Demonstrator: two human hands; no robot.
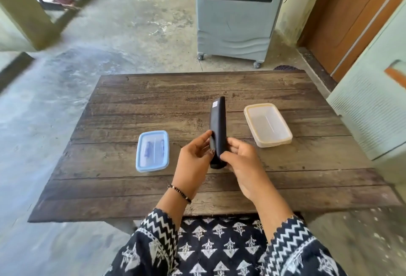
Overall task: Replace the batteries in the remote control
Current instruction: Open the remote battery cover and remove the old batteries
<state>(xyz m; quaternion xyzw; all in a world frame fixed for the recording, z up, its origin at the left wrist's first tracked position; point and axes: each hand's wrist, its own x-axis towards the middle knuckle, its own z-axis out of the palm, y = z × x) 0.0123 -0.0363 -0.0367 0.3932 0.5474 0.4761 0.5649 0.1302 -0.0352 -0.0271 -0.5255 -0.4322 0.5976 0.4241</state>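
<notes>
Weathered plank table [285, 179]: left hand [193, 161] and right hand [241, 161] both grip slim black remote [217, 126].

Both forearms reach forward from patterned sleeves and meet above the worktop [131, 198]. The left hand [193, 157], a beaded bracelet at its wrist, pinches the remote control [217, 126] from the left side; the right hand [241, 161] wraps its lower end, thumb across the front.

The bench [153, 104] is rough, weathered wood planks; the remote control [217, 126] is matt black plastic; both lidded boxes, blue [152, 151] and cream [268, 125], are translucent smooth plastic
</notes>
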